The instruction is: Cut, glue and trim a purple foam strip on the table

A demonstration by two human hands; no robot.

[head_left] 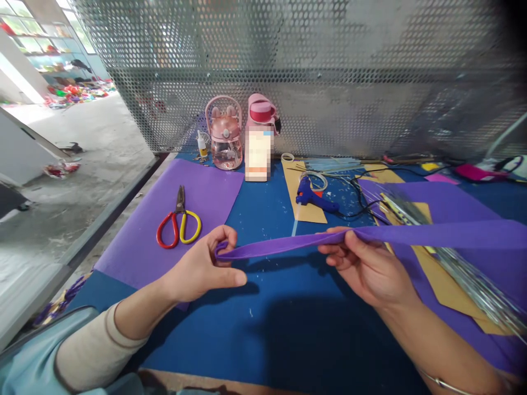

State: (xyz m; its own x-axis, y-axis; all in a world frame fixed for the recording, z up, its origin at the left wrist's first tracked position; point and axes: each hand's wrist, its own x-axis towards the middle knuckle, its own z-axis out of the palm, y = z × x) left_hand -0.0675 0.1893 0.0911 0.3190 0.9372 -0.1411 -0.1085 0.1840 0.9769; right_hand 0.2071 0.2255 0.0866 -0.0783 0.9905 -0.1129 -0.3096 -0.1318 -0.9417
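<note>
A long purple strip [284, 245] of felt-like sheet stretches between my two hands above the blue tabletop. Its left end curls against the bent fingers of my left hand [201, 269], while that thumb points away to the right. My right hand [366, 263] pinches the strip between thumb and fingers, palm turned up. Between the hands the strip looks folded lengthwise; past my right hand it lies wider and flatter, running out to the right. Scissors [180, 216] with one red and one yellow handle lie on a purple sheet [135, 230], just beyond my left hand.
A blue glue gun [317, 198] with a black cord rests on a tan card. Behind stand a pink-lidded bottle [226, 140], a phone [258, 153] and a small glue bottle [201, 145]. Bundled thin sticks [465, 280] lie at right. A perforated metal panel [313, 77] closes the back.
</note>
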